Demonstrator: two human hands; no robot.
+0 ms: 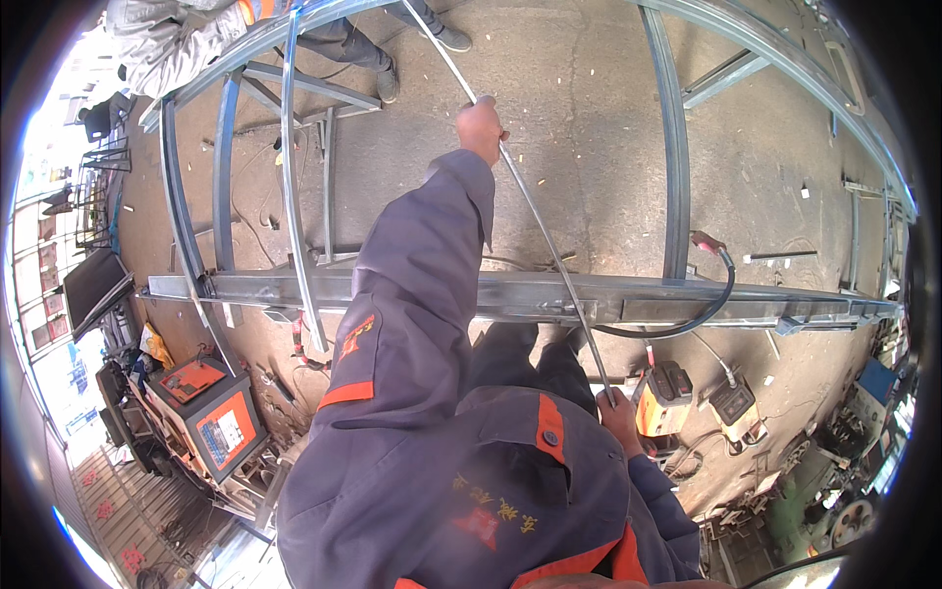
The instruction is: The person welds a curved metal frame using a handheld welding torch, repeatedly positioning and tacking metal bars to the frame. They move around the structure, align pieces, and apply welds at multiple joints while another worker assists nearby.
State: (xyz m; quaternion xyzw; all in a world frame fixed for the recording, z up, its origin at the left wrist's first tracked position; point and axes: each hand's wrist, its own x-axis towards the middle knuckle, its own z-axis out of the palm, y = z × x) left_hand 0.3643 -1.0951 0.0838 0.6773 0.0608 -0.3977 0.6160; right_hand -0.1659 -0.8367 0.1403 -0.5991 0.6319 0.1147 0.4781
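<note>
A long thin metal rod (549, 240) slants across the steel frame, from the far edge of the view down to my waist. My left hand (480, 130) is stretched out over the far side of the frame, with its fingers closed around the rod. Close to my right hip, my right hand (619, 420) grips the rod near its lower end. Between my two hands the rod passes above the near steel beam (549, 293); I cannot tell whether it touches it.
A red-ended cable (721, 299) loops over the beam. Orange machines (665, 398) stand on the floor at right, with an orange and grey cabinet (211, 412) at left. Upright and crossing steel bars (673, 147) surround the workspace. Another person's legs (348, 44) are at far left.
</note>
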